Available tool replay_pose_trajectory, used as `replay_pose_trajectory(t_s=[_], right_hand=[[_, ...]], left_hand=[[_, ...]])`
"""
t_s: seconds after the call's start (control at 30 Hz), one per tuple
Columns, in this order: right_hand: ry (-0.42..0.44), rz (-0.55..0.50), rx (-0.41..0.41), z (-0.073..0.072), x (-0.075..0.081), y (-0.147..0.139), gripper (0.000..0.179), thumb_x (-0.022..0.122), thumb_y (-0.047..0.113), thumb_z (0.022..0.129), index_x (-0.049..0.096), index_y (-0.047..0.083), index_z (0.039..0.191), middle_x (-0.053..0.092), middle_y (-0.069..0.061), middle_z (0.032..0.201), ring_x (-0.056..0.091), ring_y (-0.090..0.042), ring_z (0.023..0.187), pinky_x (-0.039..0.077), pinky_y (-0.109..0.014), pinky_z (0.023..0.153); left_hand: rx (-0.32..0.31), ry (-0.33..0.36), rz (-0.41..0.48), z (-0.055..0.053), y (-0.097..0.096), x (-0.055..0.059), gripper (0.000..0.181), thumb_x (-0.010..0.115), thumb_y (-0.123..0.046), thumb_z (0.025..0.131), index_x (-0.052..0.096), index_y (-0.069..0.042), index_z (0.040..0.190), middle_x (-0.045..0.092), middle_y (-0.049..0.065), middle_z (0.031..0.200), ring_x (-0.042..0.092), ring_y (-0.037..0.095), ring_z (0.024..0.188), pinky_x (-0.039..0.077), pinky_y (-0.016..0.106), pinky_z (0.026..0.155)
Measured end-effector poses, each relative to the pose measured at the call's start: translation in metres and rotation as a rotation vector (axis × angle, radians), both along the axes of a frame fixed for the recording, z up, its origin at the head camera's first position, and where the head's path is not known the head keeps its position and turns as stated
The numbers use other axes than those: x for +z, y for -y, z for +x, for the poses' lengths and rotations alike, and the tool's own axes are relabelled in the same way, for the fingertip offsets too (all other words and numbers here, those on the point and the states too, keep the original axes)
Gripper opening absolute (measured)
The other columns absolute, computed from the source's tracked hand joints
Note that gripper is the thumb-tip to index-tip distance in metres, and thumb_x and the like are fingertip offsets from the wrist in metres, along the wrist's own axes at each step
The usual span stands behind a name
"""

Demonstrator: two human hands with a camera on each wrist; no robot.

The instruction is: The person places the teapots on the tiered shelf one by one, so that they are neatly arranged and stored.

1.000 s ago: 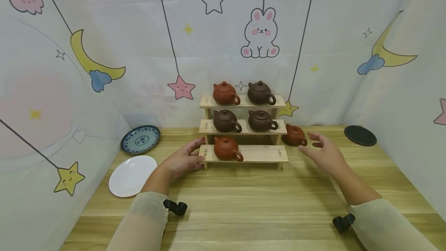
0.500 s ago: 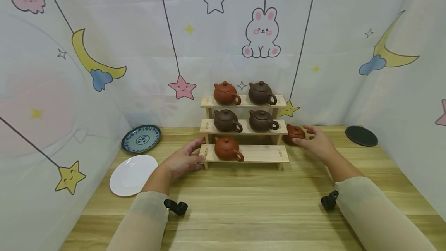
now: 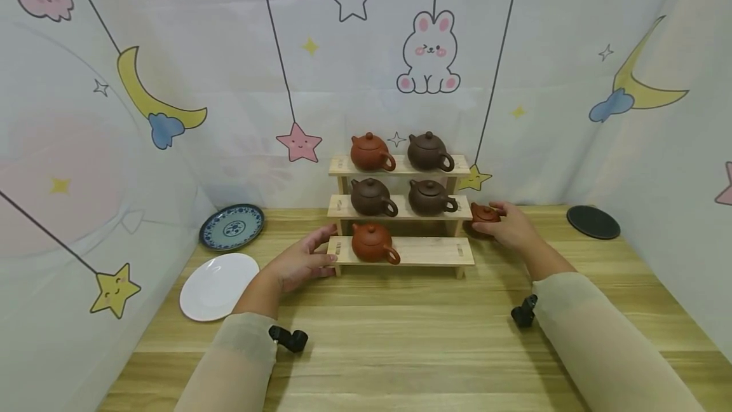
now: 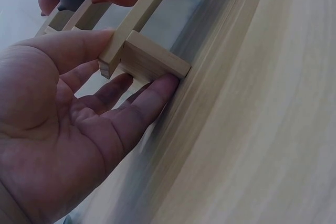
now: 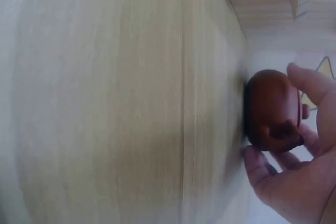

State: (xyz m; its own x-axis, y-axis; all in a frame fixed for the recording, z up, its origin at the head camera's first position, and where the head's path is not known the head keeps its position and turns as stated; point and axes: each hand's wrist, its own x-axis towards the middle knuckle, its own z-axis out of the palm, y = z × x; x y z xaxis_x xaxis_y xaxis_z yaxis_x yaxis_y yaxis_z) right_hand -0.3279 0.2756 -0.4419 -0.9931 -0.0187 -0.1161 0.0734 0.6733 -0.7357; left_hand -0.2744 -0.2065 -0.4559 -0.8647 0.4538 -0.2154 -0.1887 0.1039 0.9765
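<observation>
My left hand [image 3: 300, 264] holds the left end of a three-tier wooden stand [image 3: 426, 250]. In the left wrist view its thumb lies on the lowest shelf's end and its fingers are against the leg [image 4: 152, 59]. At the stand's right side, my right hand [image 3: 511, 229] grips a small reddish-brown teapot [image 3: 484, 213], partly hidden by the hand. In the right wrist view, thumb and fingers are around the teapot [image 5: 273, 109] at its handle side, close to the tabletop. A red teapot [image 3: 372, 243] stands on the left of the bottom shelf.
Two dark brown teapots stand on the middle shelf, one left [image 3: 370, 198] and one right [image 3: 429, 198]. The top shelf bears a red teapot [image 3: 369, 152] and a dark one [image 3: 427, 152]. A patterned plate [image 3: 232, 227] and white plate [image 3: 218, 288] lie left; a dark round mat [image 3: 593, 222] lies right.
My right hand has moved left and forward, from beside the small teapot to gripping it. The left hand stays on the stand, and the other teapots have not moved.
</observation>
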Motion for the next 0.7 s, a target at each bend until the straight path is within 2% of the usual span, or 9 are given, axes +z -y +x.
replay_pose_trajectory(t_s=[0.27,0.53,0.7], right_hand=[[-0.022,-0.006,-0.014,-0.0013,-0.0014,0.0027,0.093,0.079,0.036,0.097,0.030,-0.005,0.165,0.038,-0.035,0.164,0.039,-0.052,0.150,0.035,-0.063,0.125],[-0.044,0.019,-0.030,0.0012,-0.0055,-0.0012,0.090,0.079,0.037,0.097,0.035,-0.005,0.163,0.039,-0.034,0.164,0.038,-0.052,0.152,0.031,-0.065,0.128],[-0.040,0.024,-0.045,0.0082,-0.0066,-0.0060,0.090,0.079,0.041,0.097,0.036,-0.002,0.164,0.041,-0.032,0.164,0.039,-0.052,0.151,0.034,-0.065,0.126]], left_hand=[[-0.002,0.001,-0.001,0.0001,0.0001,0.0005,0.081,0.060,0.000,0.106,0.021,-0.024,0.173,0.023,0.010,0.177,0.048,0.036,0.150,0.058,0.047,0.111],[0.001,0.001,0.000,-0.0013,0.0009,-0.0013,0.081,0.061,-0.001,0.106,0.022,-0.024,0.172,0.023,0.010,0.177,0.050,0.036,0.148,0.059,0.047,0.110],[0.002,0.002,0.001,-0.0008,0.0008,-0.0008,0.082,0.062,-0.001,0.105,0.021,-0.024,0.173,0.023,0.010,0.177,0.050,0.036,0.148,0.059,0.046,0.110]])
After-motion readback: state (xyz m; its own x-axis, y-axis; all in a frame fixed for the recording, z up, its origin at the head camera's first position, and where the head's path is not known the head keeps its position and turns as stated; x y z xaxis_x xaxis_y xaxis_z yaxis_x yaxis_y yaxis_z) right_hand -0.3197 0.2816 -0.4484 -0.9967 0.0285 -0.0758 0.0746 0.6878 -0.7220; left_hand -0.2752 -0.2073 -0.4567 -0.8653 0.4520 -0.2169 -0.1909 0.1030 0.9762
